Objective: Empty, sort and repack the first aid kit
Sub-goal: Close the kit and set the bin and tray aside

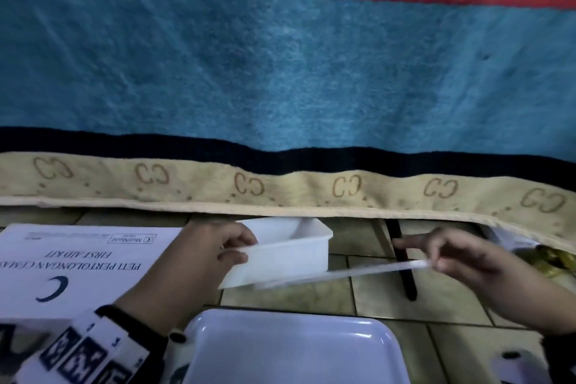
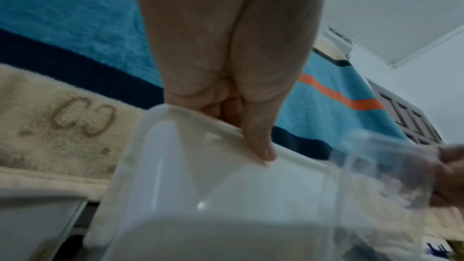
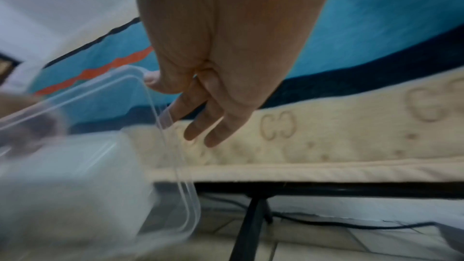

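clear lid (image 1: 343,274) edge-on, long axis left-right, higher at right hand (image 1: 461,254)
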Demonstrator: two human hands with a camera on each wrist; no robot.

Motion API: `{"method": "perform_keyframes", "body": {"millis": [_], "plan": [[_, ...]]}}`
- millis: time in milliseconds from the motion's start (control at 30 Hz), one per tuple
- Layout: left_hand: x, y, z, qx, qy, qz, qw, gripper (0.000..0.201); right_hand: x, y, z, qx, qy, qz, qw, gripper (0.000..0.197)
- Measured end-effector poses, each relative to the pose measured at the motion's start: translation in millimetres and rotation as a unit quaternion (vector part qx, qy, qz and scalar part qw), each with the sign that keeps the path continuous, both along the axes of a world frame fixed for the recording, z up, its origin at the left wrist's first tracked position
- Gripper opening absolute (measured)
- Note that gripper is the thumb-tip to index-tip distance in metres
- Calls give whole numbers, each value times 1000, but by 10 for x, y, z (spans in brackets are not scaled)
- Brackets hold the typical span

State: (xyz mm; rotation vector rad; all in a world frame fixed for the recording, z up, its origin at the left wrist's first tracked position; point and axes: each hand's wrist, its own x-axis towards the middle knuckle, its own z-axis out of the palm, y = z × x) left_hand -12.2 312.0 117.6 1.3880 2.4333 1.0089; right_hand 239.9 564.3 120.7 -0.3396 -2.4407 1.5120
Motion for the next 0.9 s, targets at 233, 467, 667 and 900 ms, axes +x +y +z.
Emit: {"method": "perform_keyframes", "body": {"millis": [233,467,667,900], "plan": [[228,27,-300,-104,-1,-80,991,33,272,188,170,-304,207,-178,913,31],[-116,129,-337,-186,27,137,973,42,-605,-158,-183,-382,62,-276,880,18],[-270,278,-317,-179,-108,166,964,56,-1154,-209,-570,-269,-78,-308,909,29],[-399,246,-394,-82,-242,175,951,34,-1391,-154,-846,-236,-75,-349,904,17]]}}
